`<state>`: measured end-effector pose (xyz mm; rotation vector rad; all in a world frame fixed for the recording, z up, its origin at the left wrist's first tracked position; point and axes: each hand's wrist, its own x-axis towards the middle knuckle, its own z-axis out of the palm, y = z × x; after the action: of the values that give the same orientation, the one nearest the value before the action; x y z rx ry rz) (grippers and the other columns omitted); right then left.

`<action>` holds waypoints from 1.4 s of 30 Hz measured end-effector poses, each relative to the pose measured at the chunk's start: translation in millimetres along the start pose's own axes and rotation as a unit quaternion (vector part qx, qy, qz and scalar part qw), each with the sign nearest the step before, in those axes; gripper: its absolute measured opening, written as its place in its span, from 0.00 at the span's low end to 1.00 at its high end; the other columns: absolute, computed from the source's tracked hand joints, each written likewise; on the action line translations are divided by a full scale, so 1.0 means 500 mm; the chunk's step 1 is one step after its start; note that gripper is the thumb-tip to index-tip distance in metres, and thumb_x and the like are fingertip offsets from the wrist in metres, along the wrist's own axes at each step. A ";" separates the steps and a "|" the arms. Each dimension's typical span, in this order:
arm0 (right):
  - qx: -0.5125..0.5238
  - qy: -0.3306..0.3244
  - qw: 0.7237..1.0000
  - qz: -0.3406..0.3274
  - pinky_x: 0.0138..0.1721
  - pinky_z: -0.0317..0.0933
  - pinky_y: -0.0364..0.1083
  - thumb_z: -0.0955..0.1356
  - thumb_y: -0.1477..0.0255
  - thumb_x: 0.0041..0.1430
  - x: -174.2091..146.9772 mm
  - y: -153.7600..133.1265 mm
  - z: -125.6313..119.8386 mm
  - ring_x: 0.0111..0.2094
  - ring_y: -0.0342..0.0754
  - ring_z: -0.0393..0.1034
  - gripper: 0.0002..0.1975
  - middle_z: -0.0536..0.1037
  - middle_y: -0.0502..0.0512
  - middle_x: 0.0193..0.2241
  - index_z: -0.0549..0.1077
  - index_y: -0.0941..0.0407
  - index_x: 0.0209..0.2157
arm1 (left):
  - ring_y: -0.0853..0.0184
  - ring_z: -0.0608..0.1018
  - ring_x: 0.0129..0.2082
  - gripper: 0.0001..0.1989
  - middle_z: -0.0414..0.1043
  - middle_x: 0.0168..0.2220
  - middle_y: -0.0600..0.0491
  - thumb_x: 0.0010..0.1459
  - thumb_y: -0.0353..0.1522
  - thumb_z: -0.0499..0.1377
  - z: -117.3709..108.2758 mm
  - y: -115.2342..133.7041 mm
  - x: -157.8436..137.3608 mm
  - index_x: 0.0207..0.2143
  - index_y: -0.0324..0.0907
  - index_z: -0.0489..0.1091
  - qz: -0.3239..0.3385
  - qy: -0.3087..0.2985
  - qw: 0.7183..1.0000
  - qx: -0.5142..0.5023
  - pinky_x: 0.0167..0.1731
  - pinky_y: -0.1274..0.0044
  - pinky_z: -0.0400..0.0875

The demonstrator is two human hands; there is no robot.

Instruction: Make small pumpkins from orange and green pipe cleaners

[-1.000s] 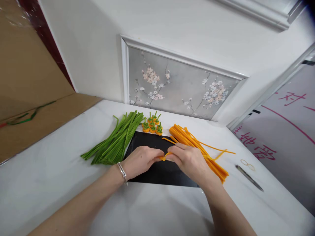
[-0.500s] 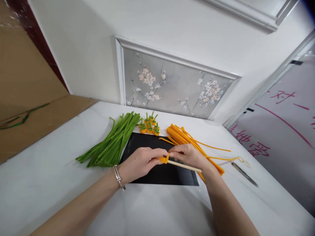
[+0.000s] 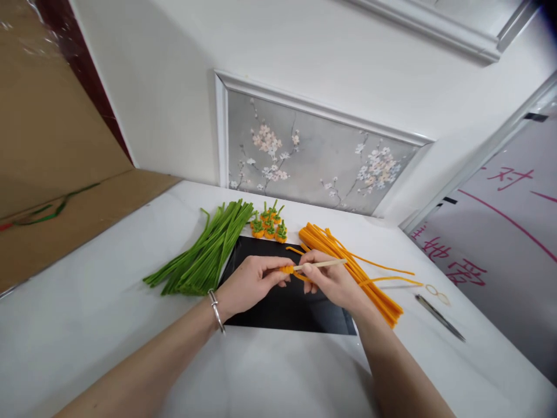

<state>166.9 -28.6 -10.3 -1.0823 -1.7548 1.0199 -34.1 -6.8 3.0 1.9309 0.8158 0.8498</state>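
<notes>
Over a black mat (image 3: 278, 310), my left hand (image 3: 250, 284) pinches an orange pipe cleaner (image 3: 286, 269) coiled round the end of a thin wooden stick (image 3: 331, 263). My right hand (image 3: 328, 281) is closed on the stick between thumb and forefinger, close to the coil. A loose length of the orange pipe cleaner runs below the stick to the right fingers. The left fingertips partly hide the coil. Behind the hands stand several small orange-and-green pipe-cleaner figures (image 3: 270, 231).
A bundle of green pipe cleaners (image 3: 198, 261) lies left of the mat, and an orange bundle (image 3: 369, 284) lies at its right. Farther right are tweezers (image 3: 439, 317) and a thin yellowish looped item (image 3: 437, 294). A wall with a floral panel (image 3: 313, 157) bounds the white table (image 3: 108, 325).
The stick's free end has swung up, from under my right wrist to above the right hand. My right fingers have shifted from the pipe cleaner onto the stick. The view has moved slightly.
</notes>
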 end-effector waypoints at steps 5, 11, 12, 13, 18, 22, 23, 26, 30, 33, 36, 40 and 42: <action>-0.020 0.024 1.000 -0.004 0.20 0.56 0.39 0.65 0.58 0.61 0.002 0.005 0.006 0.18 0.39 0.62 0.15 0.69 0.46 0.16 0.70 0.57 0.31 | 0.71 0.76 0.27 0.12 0.77 0.30 0.55 0.56 0.28 0.57 -0.001 0.002 -0.001 0.40 0.41 0.77 -0.012 -0.013 1.000 -0.019 0.31 0.82 0.72; -0.019 0.003 1.000 0.003 0.20 0.58 0.39 0.64 0.60 0.61 0.003 0.002 0.007 0.19 0.39 0.64 0.13 0.70 0.47 0.22 0.69 0.56 0.37 | 0.71 0.77 0.26 0.11 0.77 0.27 0.56 0.57 0.30 0.56 -0.007 -0.001 0.004 0.36 0.41 0.78 -0.013 0.006 1.000 -0.001 0.31 0.82 0.72; -0.034 -0.001 0.999 0.006 0.20 0.59 0.39 0.65 0.61 0.60 0.002 0.000 0.008 0.20 0.39 0.65 0.13 0.71 0.48 0.25 0.68 0.56 0.39 | 0.71 0.77 0.26 0.11 0.78 0.28 0.55 0.56 0.30 0.57 -0.009 -0.004 0.006 0.38 0.41 0.78 -0.017 0.019 1.000 0.002 0.31 0.81 0.72; -0.066 -0.003 0.998 0.006 0.22 0.60 0.40 0.66 0.62 0.60 0.000 -0.002 0.010 0.21 0.39 0.66 0.12 0.72 0.48 0.28 0.69 0.55 0.40 | 0.70 0.77 0.26 0.11 0.79 0.29 0.55 0.56 0.31 0.57 -0.013 -0.008 0.007 0.40 0.41 0.78 -0.024 0.035 0.999 0.008 0.31 0.81 0.73; -0.337 -0.048 0.939 -0.041 0.30 0.59 0.42 0.65 0.72 0.62 -0.018 -0.030 0.022 0.27 0.43 0.68 0.07 0.73 0.48 0.25 0.70 0.55 0.28 | 0.68 0.80 0.28 0.13 0.80 0.30 0.54 0.57 0.33 0.57 -0.030 -0.036 0.010 0.42 0.41 0.77 -0.041 0.094 0.991 0.091 0.33 0.79 0.73; -0.441 -0.025 0.894 -0.082 0.32 0.59 0.42 0.63 0.73 0.64 -0.029 -0.055 0.028 0.32 0.45 0.71 0.08 0.76 0.52 0.30 0.73 0.55 0.34 | 0.65 0.81 0.34 0.12 0.81 0.37 0.53 0.58 0.31 0.57 -0.036 -0.055 0.010 0.42 0.43 0.77 0.009 0.086 0.974 0.211 0.37 0.77 0.72; -0.458 -0.007 0.884 -0.096 0.31 0.59 0.43 0.62 0.72 0.65 -0.029 -0.057 0.028 0.32 0.46 0.71 0.09 0.76 0.53 0.31 0.73 0.54 0.35 | 0.64 0.81 0.36 0.12 0.81 0.38 0.53 0.58 0.31 0.57 -0.036 -0.058 0.010 0.42 0.44 0.77 0.025 0.081 0.969 0.231 0.39 0.77 0.71; -0.476 0.051 0.869 -0.128 0.31 0.60 0.43 0.61 0.68 0.67 -0.025 -0.057 0.019 0.32 0.47 0.72 0.12 0.76 0.55 0.31 0.75 0.53 0.36 | 0.64 0.80 0.38 0.11 0.81 0.39 0.52 0.59 0.30 0.56 -0.033 -0.062 0.010 0.42 0.44 0.77 0.058 0.048 0.965 0.253 0.40 0.77 0.70; -0.427 0.099 0.886 -0.149 0.36 0.64 0.45 0.62 0.65 0.66 -0.016 -0.046 0.001 0.35 0.48 0.73 0.12 0.77 0.55 0.34 0.77 0.51 0.38 | 0.65 0.79 0.38 0.11 0.80 0.39 0.52 0.60 0.29 0.56 -0.025 -0.061 0.010 0.40 0.44 0.77 0.086 -0.001 0.963 0.254 0.41 0.77 0.69; -0.376 0.105 0.911 -0.130 0.37 0.65 0.46 0.64 0.66 0.64 -0.011 -0.039 -0.013 0.35 0.49 0.73 0.10 0.78 0.54 0.33 0.78 0.51 0.36 | 0.67 0.78 0.36 0.11 0.79 0.37 0.53 0.60 0.27 0.55 -0.017 -0.054 0.007 0.40 0.44 0.77 0.122 -0.047 0.960 0.248 0.39 0.79 0.69; -0.316 0.089 0.939 -0.105 0.39 0.66 0.47 0.67 0.67 0.62 -0.007 -0.029 -0.026 0.35 0.49 0.74 0.08 0.79 0.52 0.34 0.78 0.50 0.34 | 0.68 0.77 0.36 0.10 0.77 0.35 0.53 0.60 0.26 0.55 -0.009 -0.040 0.003 0.37 0.43 0.76 0.137 -0.088 0.958 0.234 0.38 0.79 0.68; -0.280 0.065 0.956 -0.062 0.35 0.64 0.47 0.67 0.66 0.60 -0.002 -0.009 -0.041 0.32 0.48 0.72 0.07 0.79 0.51 0.32 0.78 0.50 0.32 | 0.69 0.77 0.35 0.10 0.77 0.35 0.53 0.58 0.25 0.56 -0.004 -0.016 -0.003 0.36 0.42 0.76 0.118 -0.082 0.976 0.165 0.38 0.80 0.69; -0.285 0.042 0.956 -0.045 0.29 0.61 0.45 0.67 0.64 0.61 0.000 0.001 -0.046 0.27 0.46 0.69 0.10 0.77 0.50 0.26 0.77 0.51 0.29 | 0.69 0.78 0.35 0.09 0.78 0.35 0.54 0.57 0.25 0.56 -0.003 -0.007 -0.005 0.35 0.41 0.76 0.087 -0.061 0.987 0.124 0.38 0.80 0.69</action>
<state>188.1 -23.5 -2.8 -1.3522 -2.0645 0.4009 -37.5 -6.5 -0.3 2.2769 0.7137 0.7511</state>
